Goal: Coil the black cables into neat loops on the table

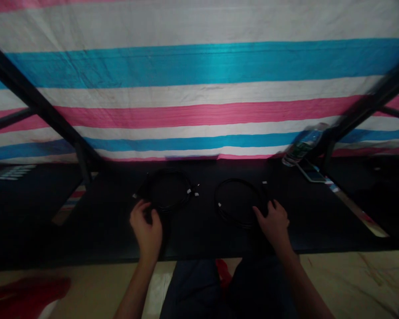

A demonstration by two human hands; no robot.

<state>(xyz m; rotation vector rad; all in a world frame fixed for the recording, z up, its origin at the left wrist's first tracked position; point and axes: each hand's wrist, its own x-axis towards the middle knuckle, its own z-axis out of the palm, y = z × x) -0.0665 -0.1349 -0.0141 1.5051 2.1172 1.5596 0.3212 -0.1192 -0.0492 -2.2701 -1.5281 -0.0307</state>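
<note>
Two blk cable coils, L coil (pixel 186 184) and R coil (pixel 239 179), are lying flat on blk table (pixel 96 235), seemingly spaced for separate access; L hand (pixel 146 228) is curling narrow at L coil's edge, grip unclear; R hand (pixel 273 225) is spreading wide, apparently steadying R coil.

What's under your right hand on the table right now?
Your right hand lies over the edge of a coiled black cable on the black tabletop. The stretch of cable beneath the palm and fingers is covered, so its exact lie there cannot be seen.
</note>
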